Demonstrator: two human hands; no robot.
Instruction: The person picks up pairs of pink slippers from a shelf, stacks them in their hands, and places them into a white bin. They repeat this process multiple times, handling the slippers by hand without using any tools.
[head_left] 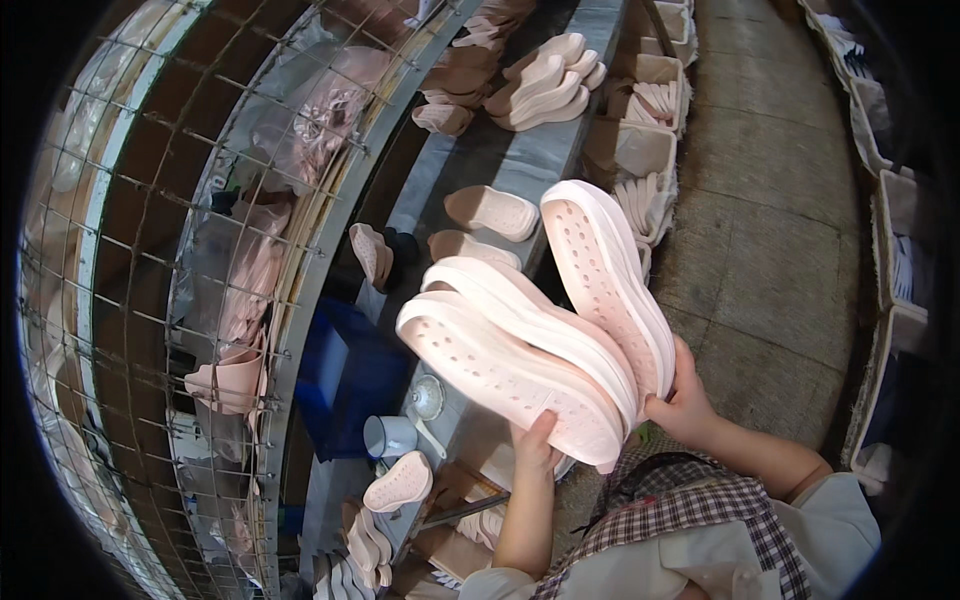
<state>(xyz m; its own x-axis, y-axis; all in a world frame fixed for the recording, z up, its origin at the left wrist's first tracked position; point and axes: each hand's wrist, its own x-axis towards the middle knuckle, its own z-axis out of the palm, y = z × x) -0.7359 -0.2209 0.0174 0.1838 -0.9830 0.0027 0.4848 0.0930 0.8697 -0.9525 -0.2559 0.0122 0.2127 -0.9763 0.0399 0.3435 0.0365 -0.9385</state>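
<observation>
both hands are full, so the gathering part looks done: the pale pink shoe soles (pixel 500 365) are up in the air above the near end of the bench (pixel 530 155), and none of the held ones is set down yet. other soles lie loose or stacked unhandled, including two loose soles (pixel 505 215) farther along the bench, a far stack (pixel 550 85) and a near sole (pixel 398 482) by the white mug (pixel 390 437). how many are left overall, i cannot tell.

the left hand (pixel 540 445) is closed around the near end of a bunch of at least two soles, thumb over the front one. the right hand (pixel 685 400) grips the near end of the right sole (pixel 600 260); whether another sits behind it is hidden.

the left bunch's long axis runs from far left to near right, at a slant. the right sole stands steeper, its free end pointing far and slightly left. both show their holed faces; toe and heel are hard to tell apart.
</observation>
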